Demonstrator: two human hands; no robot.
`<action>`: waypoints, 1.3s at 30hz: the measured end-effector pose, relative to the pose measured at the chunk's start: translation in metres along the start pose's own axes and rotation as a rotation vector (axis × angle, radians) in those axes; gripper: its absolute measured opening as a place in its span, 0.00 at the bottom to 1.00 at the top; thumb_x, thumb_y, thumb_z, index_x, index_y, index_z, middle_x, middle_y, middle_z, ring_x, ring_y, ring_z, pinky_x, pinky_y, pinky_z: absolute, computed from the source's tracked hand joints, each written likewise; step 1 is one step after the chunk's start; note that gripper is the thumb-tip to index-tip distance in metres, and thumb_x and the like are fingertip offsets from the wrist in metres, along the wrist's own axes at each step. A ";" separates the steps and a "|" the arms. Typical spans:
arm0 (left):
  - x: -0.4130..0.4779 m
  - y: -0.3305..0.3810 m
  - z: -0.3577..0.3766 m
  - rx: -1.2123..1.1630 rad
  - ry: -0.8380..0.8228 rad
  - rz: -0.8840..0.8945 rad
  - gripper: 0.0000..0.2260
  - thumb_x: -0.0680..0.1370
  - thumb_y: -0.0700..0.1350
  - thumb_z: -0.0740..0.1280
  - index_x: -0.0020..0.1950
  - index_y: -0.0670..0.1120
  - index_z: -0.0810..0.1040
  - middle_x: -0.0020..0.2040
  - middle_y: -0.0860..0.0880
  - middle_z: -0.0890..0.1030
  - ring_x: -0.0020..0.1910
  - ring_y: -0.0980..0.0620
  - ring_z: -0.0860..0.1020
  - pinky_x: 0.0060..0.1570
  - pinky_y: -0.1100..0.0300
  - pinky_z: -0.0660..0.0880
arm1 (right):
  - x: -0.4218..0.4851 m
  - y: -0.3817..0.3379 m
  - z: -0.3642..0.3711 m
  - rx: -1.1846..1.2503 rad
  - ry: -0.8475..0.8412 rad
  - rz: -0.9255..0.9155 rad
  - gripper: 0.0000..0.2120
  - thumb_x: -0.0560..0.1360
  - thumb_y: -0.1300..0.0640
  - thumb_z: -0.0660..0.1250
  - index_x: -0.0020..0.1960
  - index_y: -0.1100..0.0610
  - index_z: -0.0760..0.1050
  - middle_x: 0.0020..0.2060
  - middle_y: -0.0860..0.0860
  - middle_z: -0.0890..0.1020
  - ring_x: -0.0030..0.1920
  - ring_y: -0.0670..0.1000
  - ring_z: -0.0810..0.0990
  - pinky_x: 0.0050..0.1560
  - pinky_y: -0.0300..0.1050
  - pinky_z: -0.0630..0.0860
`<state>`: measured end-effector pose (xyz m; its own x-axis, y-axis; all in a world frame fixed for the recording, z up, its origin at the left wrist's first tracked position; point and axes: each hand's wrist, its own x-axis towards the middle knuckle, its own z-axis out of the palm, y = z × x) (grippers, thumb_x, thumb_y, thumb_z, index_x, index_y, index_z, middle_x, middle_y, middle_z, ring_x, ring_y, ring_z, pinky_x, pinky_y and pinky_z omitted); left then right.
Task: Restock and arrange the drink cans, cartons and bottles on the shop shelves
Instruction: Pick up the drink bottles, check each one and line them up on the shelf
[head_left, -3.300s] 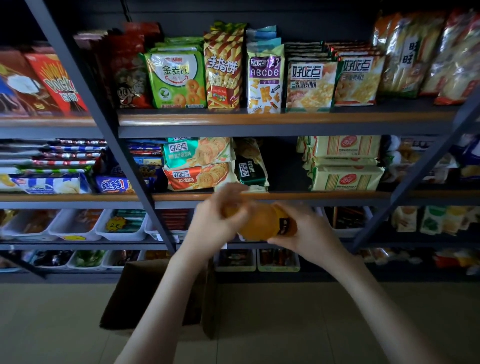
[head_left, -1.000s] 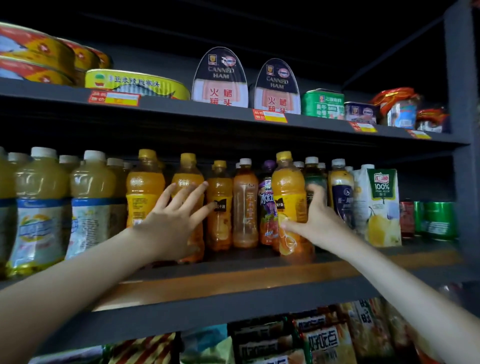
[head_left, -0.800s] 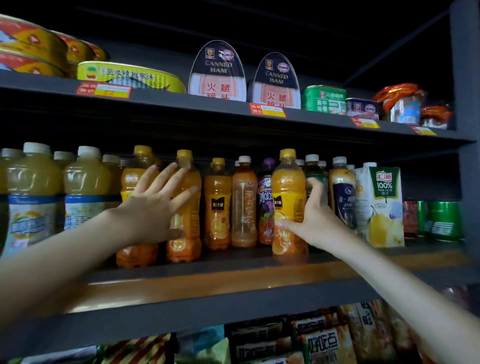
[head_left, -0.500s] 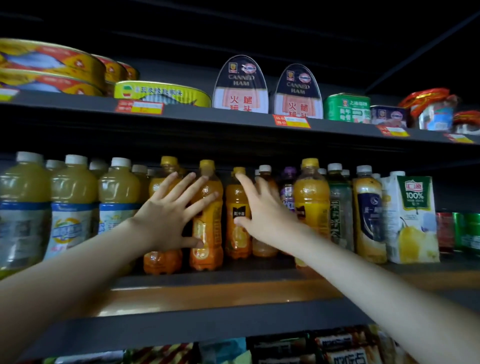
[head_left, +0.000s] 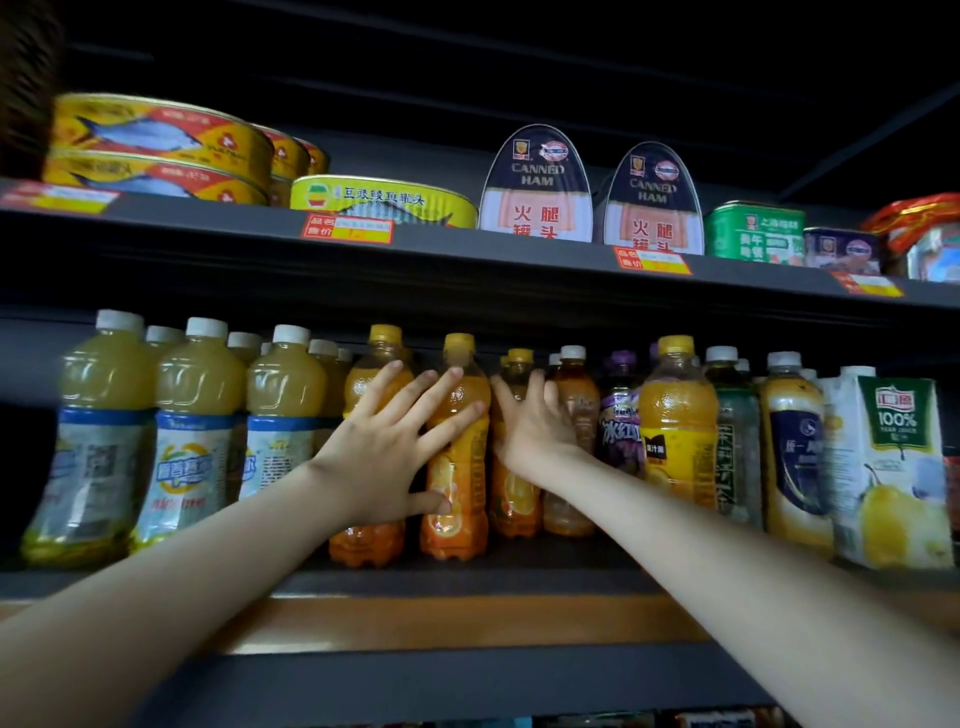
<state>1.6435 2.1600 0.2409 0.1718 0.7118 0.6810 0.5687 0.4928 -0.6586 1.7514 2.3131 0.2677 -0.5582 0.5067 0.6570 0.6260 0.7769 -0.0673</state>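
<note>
While both my arms reached up to the drinks shelf (head_left: 467, 618), my left hand (head_left: 384, 457) lay open, fingers spread flat across two orange bottles (head_left: 457, 519), thumb low on the nearer one. My right hand (head_left: 535, 431) was open too, fingers straight against a smaller orange bottle (head_left: 514, 499) just beside them. The tall orange juice bottle (head_left: 675, 415) stood upright right of that hand, a purple bottle (head_left: 618, 415) between them, and neither hand gripped it.
</note>
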 end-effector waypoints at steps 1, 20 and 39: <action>0.000 0.000 0.001 -0.003 -0.006 -0.011 0.50 0.64 0.73 0.68 0.77 0.50 0.56 0.75 0.37 0.63 0.69 0.38 0.70 0.70 0.39 0.52 | 0.000 -0.001 0.000 0.020 0.016 0.001 0.39 0.76 0.58 0.67 0.78 0.45 0.47 0.75 0.60 0.46 0.75 0.60 0.50 0.71 0.52 0.61; 0.008 0.022 -0.048 -0.293 -0.196 -0.163 0.37 0.76 0.67 0.58 0.79 0.54 0.47 0.78 0.44 0.35 0.77 0.42 0.36 0.72 0.39 0.34 | -0.106 0.016 -0.054 0.405 0.411 -0.160 0.34 0.69 0.59 0.77 0.69 0.42 0.66 0.70 0.47 0.56 0.72 0.50 0.55 0.68 0.42 0.61; -0.160 0.215 -0.228 -0.932 -0.176 -0.469 0.35 0.69 0.69 0.65 0.70 0.51 0.67 0.53 0.50 0.81 0.47 0.45 0.81 0.39 0.55 0.73 | -0.365 0.074 -0.076 1.107 0.116 -0.112 0.37 0.59 0.50 0.82 0.60 0.32 0.68 0.63 0.42 0.70 0.60 0.46 0.75 0.54 0.45 0.77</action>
<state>1.9221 2.0379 0.0630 -0.3017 0.6486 0.6988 0.9534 0.2114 0.2153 2.0428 2.1568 0.0801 -0.4904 0.4199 0.7637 -0.2869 0.7497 -0.5964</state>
